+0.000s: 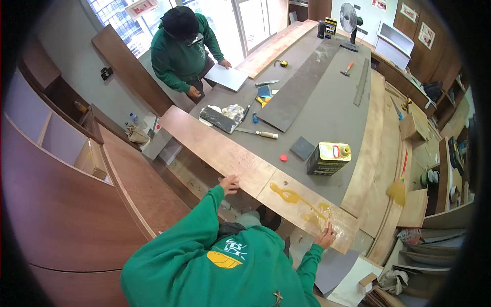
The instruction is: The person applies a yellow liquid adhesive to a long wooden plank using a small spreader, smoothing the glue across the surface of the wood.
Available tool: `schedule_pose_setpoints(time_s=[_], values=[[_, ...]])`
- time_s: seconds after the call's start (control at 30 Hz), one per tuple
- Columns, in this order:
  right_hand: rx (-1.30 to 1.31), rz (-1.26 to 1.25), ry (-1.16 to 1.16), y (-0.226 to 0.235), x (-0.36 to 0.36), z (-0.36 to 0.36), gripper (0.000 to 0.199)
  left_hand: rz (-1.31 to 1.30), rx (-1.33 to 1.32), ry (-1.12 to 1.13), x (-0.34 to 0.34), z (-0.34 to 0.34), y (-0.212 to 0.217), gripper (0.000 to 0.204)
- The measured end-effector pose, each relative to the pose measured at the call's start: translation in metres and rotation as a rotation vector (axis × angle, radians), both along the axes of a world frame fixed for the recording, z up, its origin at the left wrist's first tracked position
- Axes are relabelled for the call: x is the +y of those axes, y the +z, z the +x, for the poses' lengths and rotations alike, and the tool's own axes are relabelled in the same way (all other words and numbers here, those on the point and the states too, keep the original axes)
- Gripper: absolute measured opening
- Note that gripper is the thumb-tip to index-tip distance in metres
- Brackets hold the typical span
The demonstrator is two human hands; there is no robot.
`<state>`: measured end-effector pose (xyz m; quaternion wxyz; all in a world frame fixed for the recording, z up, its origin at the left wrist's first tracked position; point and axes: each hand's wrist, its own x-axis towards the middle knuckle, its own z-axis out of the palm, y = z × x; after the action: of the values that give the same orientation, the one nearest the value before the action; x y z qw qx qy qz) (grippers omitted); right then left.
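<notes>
Looks like a woodworking workshop, judging by the broad grey worktable [335,115] scattered with a hammer [347,69], a tape measure [282,63], a wooden-handled blade [267,135] and a metal can [330,162]. Reads the same from a plank [220,143] streaked with yellow liquid [289,195], a wooden cabinet shell [66,204] at the left, panels [429,259] stacked at the lower right and matching green tops [174,60] on two people.

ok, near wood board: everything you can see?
Long, flat board, pinkish-brown with wood-like grain, lying across the table's near end, overhanging it at left. A line crosses it; seam or mark, unclear. Glossy amber liquid pools right of that line. The left hand touches its near edge; the right hand, its right end.
</notes>
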<state>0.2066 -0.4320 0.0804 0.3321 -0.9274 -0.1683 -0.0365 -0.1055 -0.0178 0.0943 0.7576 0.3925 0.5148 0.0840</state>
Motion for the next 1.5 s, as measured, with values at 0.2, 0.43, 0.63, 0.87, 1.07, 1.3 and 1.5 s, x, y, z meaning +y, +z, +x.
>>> schedule_pose_setpoints(time_s=[0.2,0.43,0.63,0.87,1.07,1.3,1.5], values=[[-0.009,0.03,0.044,-0.009,0.022,-0.009,0.041,0.126,0.362,-0.338,-0.016,-0.077,-0.103,0.057],[-0.042,-0.005,0.066,-0.013,0.02,-0.005,0.043,0.049,0.385,-0.281,-0.049,-0.045,-0.077,0.051],[-0.075,-0.045,0.03,0.001,0.016,-0.005,0.039,0.106,0.345,-0.261,-0.05,-0.031,-0.068,0.046],[-0.126,-0.044,0.077,-0.018,0.011,0.034,0.039,0.166,0.241,-0.447,-0.026,-0.01,-0.052,0.023],[-0.093,-0.145,0.049,0.012,-0.021,0.04,0.034,0.003,0.329,-0.43,-0.048,-0.032,-0.084,0.053],[-0.064,-0.366,0.24,-0.012,-0.022,0.053,0.036,-0.039,0.367,-0.401,-0.054,-0.017,-0.088,0.052],[-0.125,-0.427,0.392,-0.023,0.004,0.066,0.032,-0.014,0.404,-0.444,-0.039,-0.023,-0.098,0.053]])
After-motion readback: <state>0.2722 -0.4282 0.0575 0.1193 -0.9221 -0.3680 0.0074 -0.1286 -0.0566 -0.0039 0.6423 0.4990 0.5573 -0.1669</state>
